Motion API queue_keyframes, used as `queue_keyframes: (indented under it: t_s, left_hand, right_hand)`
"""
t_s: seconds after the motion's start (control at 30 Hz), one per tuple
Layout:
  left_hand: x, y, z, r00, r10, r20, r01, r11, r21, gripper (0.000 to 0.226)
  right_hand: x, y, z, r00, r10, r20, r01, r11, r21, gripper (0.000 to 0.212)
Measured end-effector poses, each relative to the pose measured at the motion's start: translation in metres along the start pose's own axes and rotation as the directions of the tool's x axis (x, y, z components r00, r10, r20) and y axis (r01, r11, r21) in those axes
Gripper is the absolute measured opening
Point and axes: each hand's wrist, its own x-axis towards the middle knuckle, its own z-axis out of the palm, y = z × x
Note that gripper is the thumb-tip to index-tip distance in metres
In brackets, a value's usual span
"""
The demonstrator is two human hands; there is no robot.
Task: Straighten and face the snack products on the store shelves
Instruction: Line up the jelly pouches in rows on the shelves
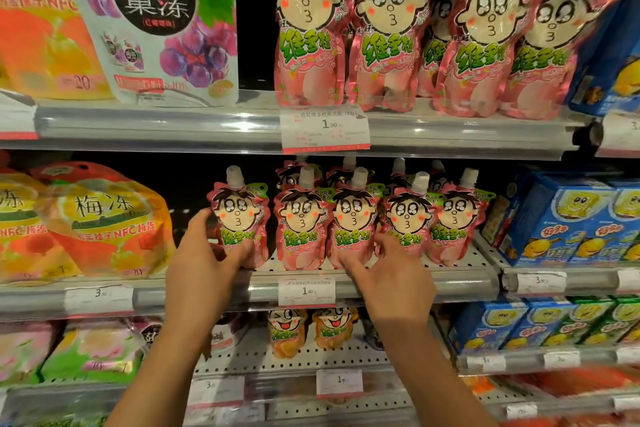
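Single head view, close, facing store shelves [311, 284] straight on, slightly downward, wide-angle.

We're in a shop aisle: tiered shelves [450, 284] packed with pink jelly pouches [304, 229], price tags [325, 128] clipped along every edge.

Bright overhead light | glare on shelf rails [207, 125] | edges warped — corners blurred

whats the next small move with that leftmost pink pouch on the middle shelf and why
Probably slide the leftmost pink pouch rightward until it meets its neighbour. The left hand already grips it, and a dark gap separates it from the otherwise tight front row. The right hand rests its fingers on the row's lower fronts, seemingly steadying them.
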Motion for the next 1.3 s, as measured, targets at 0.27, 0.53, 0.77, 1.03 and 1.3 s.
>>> queue_keyframes:
  t_s: [0.27,0.53,0.77,1.03,1.3]
  left_hand:
    - [0.002,0.000,-0.004,0.999,-0.013,0.045,0.014,1.000,-0.017,0.070]
    - [0.000,0.000,-0.001,0.999,-0.011,0.045,0.012,1.000,-0.011,0.046]
    - [0.003,-0.002,0.000,0.997,0.044,0.064,-0.044,0.999,-0.003,0.015]
    - [0.009,0.002,-0.001,0.971,0.069,0.228,-0.030,0.985,-0.170,0.038]
    - [0.020,0.008,0.002,0.962,0.085,0.260,-0.003,0.953,-0.302,0.022]
  right_hand:
    - [0.005,-0.003,0.010,0.998,-0.017,-0.061,0.020,0.999,0.041,0.064]
    - [0.005,0.002,0.012,0.998,0.016,-0.064,-0.012,0.998,0.062,0.061]
    - [0.000,0.004,0.011,0.998,0.005,-0.068,0.000,0.997,0.073,0.057]
    - [-0.011,-0.006,-0.008,0.968,-0.185,-0.172,0.228,0.934,0.276,0.039]
    - [0.030,-0.073,-0.027,0.909,-0.415,-0.031,0.414,0.897,0.153,0.049]
